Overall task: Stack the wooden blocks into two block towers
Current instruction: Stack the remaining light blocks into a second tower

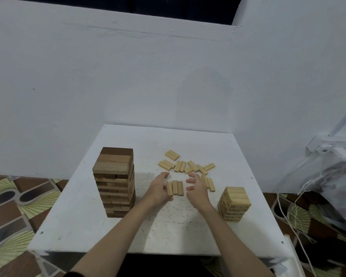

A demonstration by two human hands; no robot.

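Observation:
A tall tower of darker wooden blocks (114, 181) stands on the left of the white table (84, 226). A shorter tower of pale blocks (234, 203) stands at the right. Three pale blocks lie side by side in a row (175, 188) at the middle. My left hand (158, 189) touches the left side of that row with relaxed fingers. My right hand (196, 186) hovers just right of the row, fingers loosely curved, holding nothing. Several loose pale blocks (186, 165) lie scattered behind the hands.
A white wall rises directly behind the table. White cables (288, 212) and a grey bag (338, 188) lie on the patterned floor to the right. A white power strip (328, 148) sits by the wall.

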